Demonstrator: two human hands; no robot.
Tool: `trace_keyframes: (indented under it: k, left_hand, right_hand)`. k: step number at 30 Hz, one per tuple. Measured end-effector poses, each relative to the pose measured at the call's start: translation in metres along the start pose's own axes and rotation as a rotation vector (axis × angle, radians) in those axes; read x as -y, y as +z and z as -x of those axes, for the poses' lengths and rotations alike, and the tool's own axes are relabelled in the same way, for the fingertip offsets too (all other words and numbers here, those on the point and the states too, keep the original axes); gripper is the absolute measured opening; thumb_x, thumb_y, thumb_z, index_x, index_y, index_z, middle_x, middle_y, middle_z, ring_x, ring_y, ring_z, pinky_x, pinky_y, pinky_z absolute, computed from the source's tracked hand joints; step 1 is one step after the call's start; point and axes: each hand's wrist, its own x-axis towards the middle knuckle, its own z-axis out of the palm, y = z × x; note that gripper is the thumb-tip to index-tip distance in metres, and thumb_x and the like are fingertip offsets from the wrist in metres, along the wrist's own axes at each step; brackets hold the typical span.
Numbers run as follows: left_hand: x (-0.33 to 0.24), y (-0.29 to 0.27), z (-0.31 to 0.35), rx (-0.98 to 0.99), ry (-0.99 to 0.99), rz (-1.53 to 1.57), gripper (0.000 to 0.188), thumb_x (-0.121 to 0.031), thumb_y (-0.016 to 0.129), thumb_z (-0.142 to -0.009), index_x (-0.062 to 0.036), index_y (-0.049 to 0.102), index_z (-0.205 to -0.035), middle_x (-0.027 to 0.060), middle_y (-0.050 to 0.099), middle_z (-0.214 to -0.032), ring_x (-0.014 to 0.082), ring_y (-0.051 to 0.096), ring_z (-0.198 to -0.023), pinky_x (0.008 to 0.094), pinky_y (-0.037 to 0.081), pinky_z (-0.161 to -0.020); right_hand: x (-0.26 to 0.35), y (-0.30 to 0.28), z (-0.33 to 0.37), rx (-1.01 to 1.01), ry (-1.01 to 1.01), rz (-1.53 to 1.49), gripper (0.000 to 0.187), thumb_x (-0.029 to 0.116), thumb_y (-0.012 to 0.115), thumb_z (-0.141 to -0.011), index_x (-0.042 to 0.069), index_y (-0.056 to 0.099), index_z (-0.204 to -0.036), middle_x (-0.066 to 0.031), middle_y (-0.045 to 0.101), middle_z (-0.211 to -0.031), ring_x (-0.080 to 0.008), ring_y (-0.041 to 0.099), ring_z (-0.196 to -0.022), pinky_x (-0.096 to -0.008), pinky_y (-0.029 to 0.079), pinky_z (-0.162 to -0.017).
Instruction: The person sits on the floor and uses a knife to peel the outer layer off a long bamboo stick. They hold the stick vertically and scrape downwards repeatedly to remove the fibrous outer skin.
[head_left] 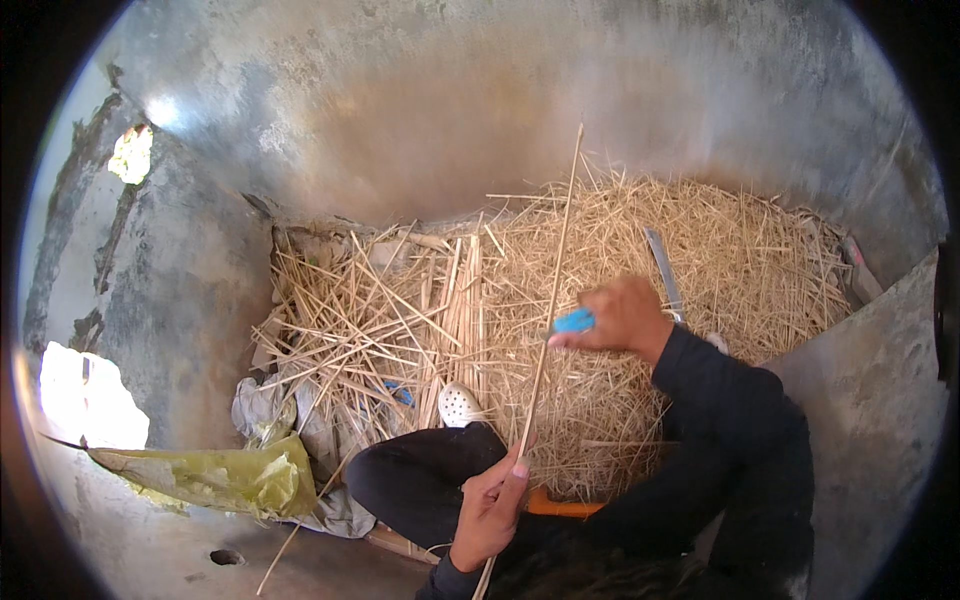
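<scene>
My left hand (492,508) is closed round the lower part of a long thin pale stick (562,235), which looks like a bamboo or cane strip. The stick stands up and away from me, leaning slightly right at its far end. Further up, my right hand (628,318) grips a small blue tool (574,321) held against the stick's side. The tool's working edge is too small to make out. Beyond my right wrist lies a long-bladed knife (661,262) on a heap of thin straw-coloured shavings (720,250).
Several pale sticks (350,330) lie in a loose tangle at left, near a straighter bundle (462,310). A yellow-green sack (220,478) hangs over a low ledge. My white clog (459,405) rests by the bundle. Concrete walls (480,90) enclose the space. Something orange (562,504) shows beneath me.
</scene>
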Motion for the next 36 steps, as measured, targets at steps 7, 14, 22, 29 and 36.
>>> trace_keyframes:
  k: [7, 14, 22, 29, 36]
  left_hand:
    - [-0.001, 0.002, 0.001, 0.024, 0.019, -0.037, 0.048, -0.031, 0.048, -0.099, 0.0022, 0.049, -0.133, -0.0084, 0.036, -0.059, 0.0016, 0.030, -0.051, 0.0203, 0.021, -0.047]
    - [-0.002, 0.006, 0.010, 0.098, -0.020, -0.088, 0.047, -0.030, 0.046, -0.100, 0.0025, 0.047, -0.134, -0.0079, 0.038, -0.063, 0.0022, 0.031, -0.055, 0.0203, 0.023, -0.050]
    - [0.012, 0.011, 0.024, 0.198, -0.062, -0.136, 0.041, -0.025, 0.044, -0.101, -0.0017, 0.048, -0.135, -0.0072, 0.038, -0.067, 0.0032, 0.031, -0.061, 0.0198, 0.026, -0.054]
    - [0.008, 0.014, 0.020, 0.188, -0.048, -0.190, 0.040, -0.025, 0.043, -0.102, -0.0019, 0.050, -0.134, -0.0072, 0.039, -0.066, 0.0030, 0.031, -0.059, 0.0203, 0.026, -0.052]
    - [0.019, 0.008, 0.008, 0.228, -0.058, -0.173, 0.041, -0.029, 0.040, -0.102, -0.0011, 0.053, -0.130, -0.0062, 0.039, -0.058, 0.0031, 0.033, -0.050, 0.0197, 0.028, -0.047]
  right_hand:
    - [-0.032, 0.005, -0.015, -0.107, 0.140, 0.070, 0.075, 0.081, 0.045, -0.076, 0.011, 0.055, -0.050, -0.0054, 0.045, -0.040, -0.0216, 0.047, -0.034, -0.0359, 0.038, -0.038]
    - [-0.082, -0.002, -0.036, -0.043, 0.368, 0.129, 0.082, 0.083, 0.037, -0.077, 0.007, 0.060, -0.055, -0.0075, 0.051, -0.048, -0.0220, 0.054, -0.045, -0.0387, 0.040, -0.044]
    - [-0.172, -0.018, -0.033, -0.170, 0.689, 0.169, 0.089, 0.084, 0.035, -0.078, 0.001, 0.054, -0.051, -0.0136, 0.050, -0.048, -0.0277, 0.051, -0.043, -0.0455, 0.037, -0.043]
    - [-0.178, -0.005, -0.033, -0.222, 0.714, 0.165, 0.088, 0.083, 0.037, -0.077, 0.000, 0.053, -0.052, -0.0161, 0.050, -0.048, -0.0307, 0.053, -0.045, -0.0473, 0.038, -0.044]
    - [-0.209, 0.016, -0.024, -0.030, 0.899, -0.504, 0.084, 0.084, 0.034, -0.078, 0.006, 0.048, -0.053, -0.0040, 0.044, -0.045, -0.0210, 0.043, -0.040, -0.0407, 0.034, -0.040]
